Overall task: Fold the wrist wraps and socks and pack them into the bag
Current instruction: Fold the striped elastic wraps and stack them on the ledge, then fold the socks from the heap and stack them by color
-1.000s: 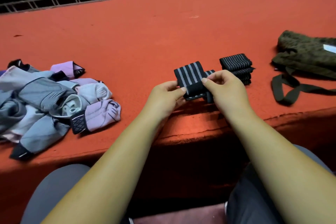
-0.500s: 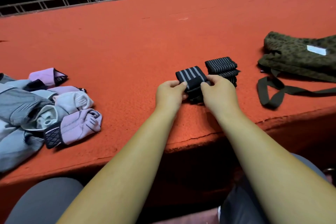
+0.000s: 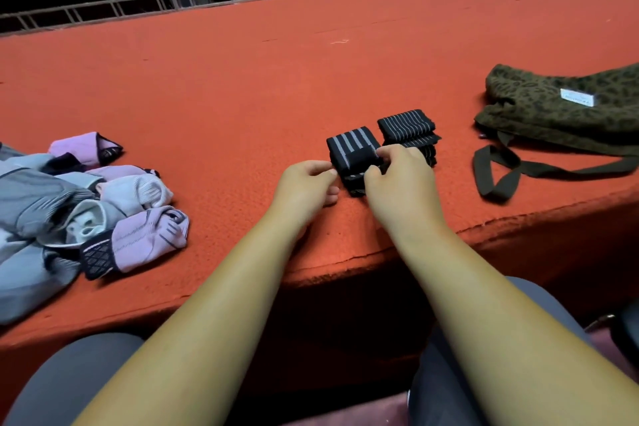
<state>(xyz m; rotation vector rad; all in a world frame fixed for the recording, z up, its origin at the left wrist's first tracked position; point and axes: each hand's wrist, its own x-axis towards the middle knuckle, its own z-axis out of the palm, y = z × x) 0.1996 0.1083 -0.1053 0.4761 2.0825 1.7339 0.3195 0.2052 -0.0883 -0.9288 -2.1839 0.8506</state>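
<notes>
On the red desk [image 3: 242,79] I am watching the left grip [image 3: 307,183] and right grip [image 3: 397,176] pinching a nearly folded wrist wrap [image 3: 351,149] just beside the finished wrap [image 3: 406,126], while socks [image 3: 86,211] are lying unfolded at left and the bag [image 3: 560,114], right, is seemingly awaiting everything.
</notes>
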